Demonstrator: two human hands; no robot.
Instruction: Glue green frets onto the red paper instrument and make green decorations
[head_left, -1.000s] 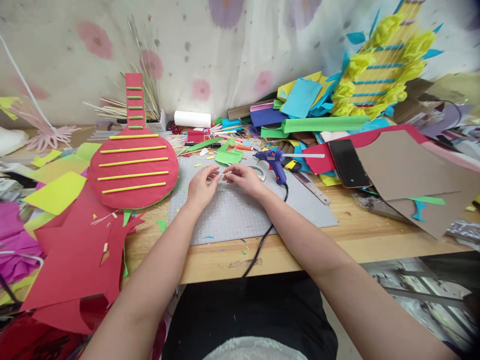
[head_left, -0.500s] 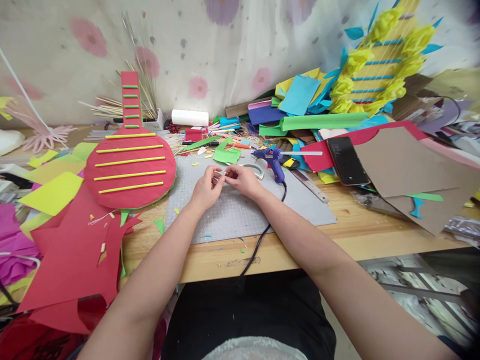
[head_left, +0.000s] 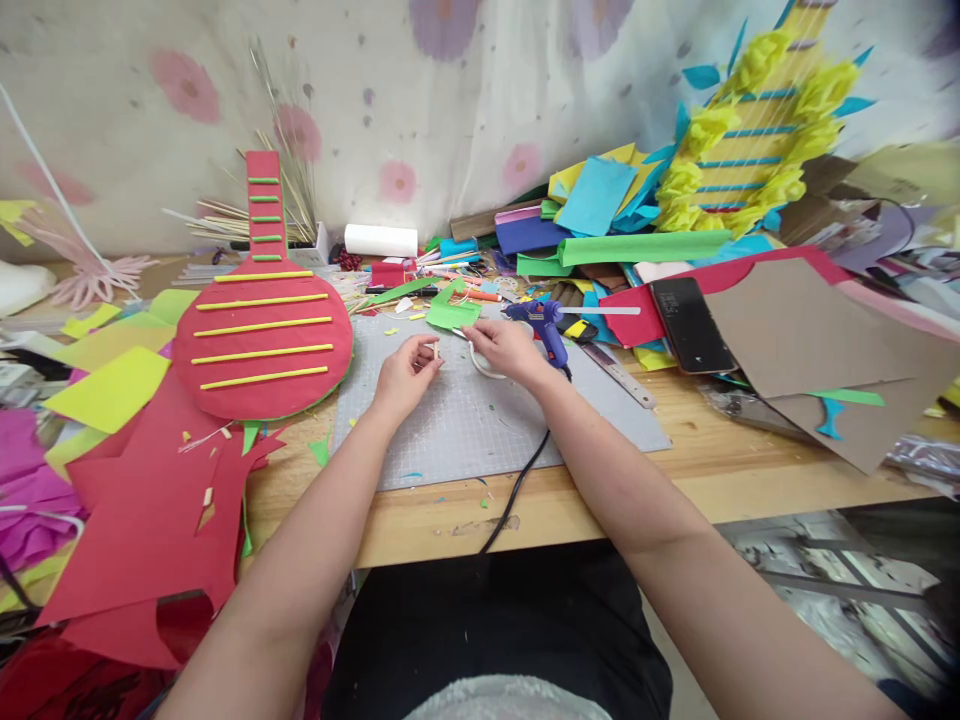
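My left hand [head_left: 407, 380] pinches a small pale stick piece [head_left: 436, 350] upright between thumb and fingers, above the grey cutting mat [head_left: 442, 430]. My right hand [head_left: 506, 348] closes over what look like scissors, whose pale looped handle [head_left: 486, 368] shows below the fingers; the rest is mostly hidden. Just right of that hand lies a purple glue gun [head_left: 546, 325] with a white glue stick in its back. A green paper scrap [head_left: 454, 310] lies beyond the fingers.
On the left, a red paper guitar shape [head_left: 262, 340] with yellow strips rests over red paper sheets [head_left: 157, 500]. A metal ruler [head_left: 619, 375], a black phone [head_left: 691, 325] and brown card [head_left: 795, 330] lie right. The glue gun's black cord [head_left: 517, 490] crosses the table edge.
My hands have moved apart. The right hand went right onto the pale looped handle, which has shifted left; the left hand keeps the small stick piece.
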